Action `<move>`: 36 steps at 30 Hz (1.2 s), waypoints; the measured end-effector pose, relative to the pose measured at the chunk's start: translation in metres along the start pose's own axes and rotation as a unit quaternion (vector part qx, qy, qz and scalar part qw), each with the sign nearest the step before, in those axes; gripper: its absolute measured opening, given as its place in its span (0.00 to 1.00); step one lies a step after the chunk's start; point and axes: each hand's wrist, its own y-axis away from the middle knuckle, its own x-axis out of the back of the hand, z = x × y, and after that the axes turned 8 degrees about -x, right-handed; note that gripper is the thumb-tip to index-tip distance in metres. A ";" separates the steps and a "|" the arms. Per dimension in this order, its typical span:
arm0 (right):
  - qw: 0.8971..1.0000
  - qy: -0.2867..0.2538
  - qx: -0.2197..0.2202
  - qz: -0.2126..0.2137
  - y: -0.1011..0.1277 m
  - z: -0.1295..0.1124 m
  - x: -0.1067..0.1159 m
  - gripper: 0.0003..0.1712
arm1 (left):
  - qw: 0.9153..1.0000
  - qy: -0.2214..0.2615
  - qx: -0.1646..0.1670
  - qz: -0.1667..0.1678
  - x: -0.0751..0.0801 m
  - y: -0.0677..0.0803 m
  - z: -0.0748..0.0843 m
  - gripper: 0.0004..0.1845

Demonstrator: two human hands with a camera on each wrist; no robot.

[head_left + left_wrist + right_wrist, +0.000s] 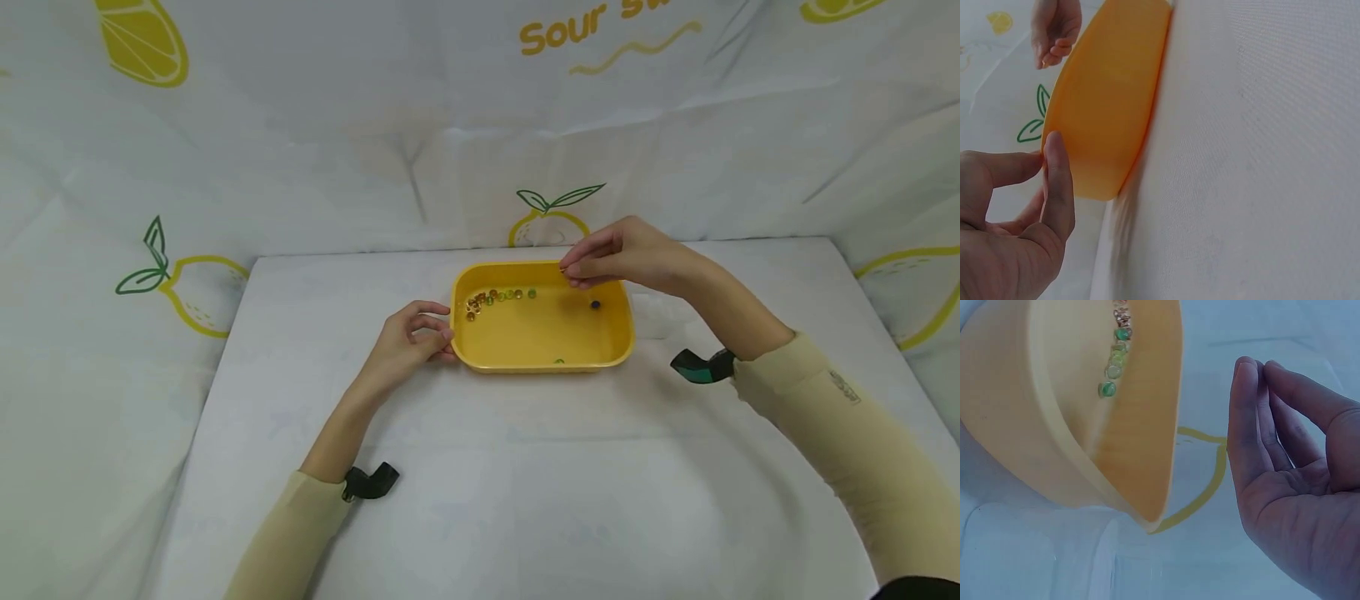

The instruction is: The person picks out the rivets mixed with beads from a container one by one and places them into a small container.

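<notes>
A yellow tray (pixel 618 337) sits mid-table. Inside it, a curved row of several amber and green beads (pixel 495 297) lies at the far left; they show too in the right wrist view as beads (pixel 1114 359). A dark bead (pixel 596 305) and a green bead (pixel 558 361) lie apart. My left hand (pixel 438 332) holds the tray's left rim between thumb (pixel 1057 181) and index finger. My right hand (pixel 567 269) hovers over the tray's far right corner, its fingertips (pixel 1244 378) pinched together. Nothing shows between them.
The table (pixel 480 483) is covered by a white cloth. White lemon-print fabric (pixel 180 283) walls it in on the left, back and right. A faint clear item (pixel 656 321) seems to stand just right of the tray.
</notes>
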 end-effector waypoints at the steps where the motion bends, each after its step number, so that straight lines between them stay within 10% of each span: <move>1: 1.000 -0.002 0.001 0.003 0.001 0.001 0.001 0.17 | 1.000 0.000 0.000 0.000 0.000 0.000 0.000 0.22; 36: 0.993 -0.021 0.013 0.113 0.053 0.061 0.032 0.19 | 1.000 0.010 0.012 0.005 0.001 0.000 0.000 0.21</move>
